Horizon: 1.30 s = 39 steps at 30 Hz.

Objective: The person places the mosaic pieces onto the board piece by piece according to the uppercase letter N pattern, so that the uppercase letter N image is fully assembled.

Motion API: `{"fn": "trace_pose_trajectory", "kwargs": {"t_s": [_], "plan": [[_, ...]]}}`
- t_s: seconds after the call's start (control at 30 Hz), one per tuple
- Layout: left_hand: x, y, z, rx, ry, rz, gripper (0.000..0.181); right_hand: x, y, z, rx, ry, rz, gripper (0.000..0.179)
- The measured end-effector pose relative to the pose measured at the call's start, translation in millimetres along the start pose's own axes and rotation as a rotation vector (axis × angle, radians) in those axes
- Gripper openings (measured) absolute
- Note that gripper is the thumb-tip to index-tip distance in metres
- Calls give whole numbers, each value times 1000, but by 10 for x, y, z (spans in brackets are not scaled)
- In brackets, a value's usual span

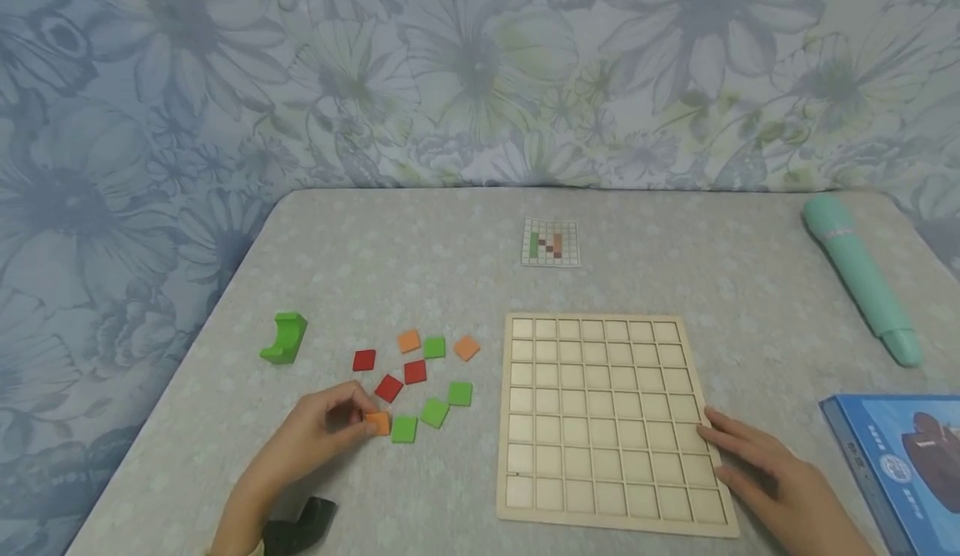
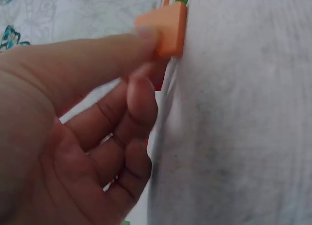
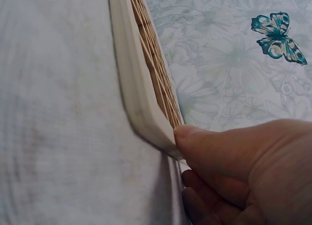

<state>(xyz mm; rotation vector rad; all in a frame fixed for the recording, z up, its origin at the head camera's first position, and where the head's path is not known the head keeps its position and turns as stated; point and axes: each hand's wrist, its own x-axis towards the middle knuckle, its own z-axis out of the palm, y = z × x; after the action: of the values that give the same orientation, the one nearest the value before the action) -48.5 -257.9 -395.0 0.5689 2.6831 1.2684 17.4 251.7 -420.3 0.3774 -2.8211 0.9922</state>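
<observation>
My left hand (image 1: 318,431) pinches a square orange tile (image 2: 168,30) between thumb and index finger, low over the cloth; its other fingers curl loosely. Around the pinched tile lie loose square tiles: several green ones, such as the green tile (image 1: 404,429) right beside it, three red ones, including the red tile (image 1: 388,388), and two more orange ones, among them the orange tile (image 1: 467,348). My right hand (image 1: 780,473) rests at the right edge of a wooden grid board (image 1: 570,423), thumb and fingertips touching its rim. The board's cells hold no tiles.
A small pattern card (image 1: 551,243) lies beyond the board. At the left is a green curved block (image 1: 287,339), and a black object (image 1: 300,527) sits near my left wrist. A mint-green microphone-shaped object (image 1: 862,281) and a blue box (image 1: 900,464) are at the right.
</observation>
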Motion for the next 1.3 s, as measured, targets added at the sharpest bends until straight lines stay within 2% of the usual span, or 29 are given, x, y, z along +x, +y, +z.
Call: {"fn": "trace_pose_trajectory", "kwargs": {"t_s": [0.1,0.27,0.47,0.57,0.63,0.73,0.87,1.1,1.2,1.3], "plan": [[17,54,1,-34,20,-12,16,9,-3,-6,-1,-10,17,49],[120,212,30,-98,40,14,14,1,-14,-3,15,2,3,49],[344,563,143,-248,-9,-4,10,-6,-24,-6,-2,-11,19,48],[535,783,313,-320,-56,-8,13,-3,-23,-15,-10,-24,28,48],[672,925,461,-335,-97,4,15,-1,-23,-24,-19,-30,35,47],[862,1115,688,-359,-174,46,17,-3,-27,-35,-17,-41,40,47],[1070,1299,967,-350,-257,98,16,-7,-37,-38,-7,-48,31,46],[1293,1513,1408,-224,-368,107,12,-7,-43,-53,-17,-57,48,45],[1340,1552,1526,-177,-389,113,8,-7,-55,-50,9,-34,14,47],[1355,1571,1599,-148,-384,94,5,-7,-64,-49,21,-27,-1,48]]}}
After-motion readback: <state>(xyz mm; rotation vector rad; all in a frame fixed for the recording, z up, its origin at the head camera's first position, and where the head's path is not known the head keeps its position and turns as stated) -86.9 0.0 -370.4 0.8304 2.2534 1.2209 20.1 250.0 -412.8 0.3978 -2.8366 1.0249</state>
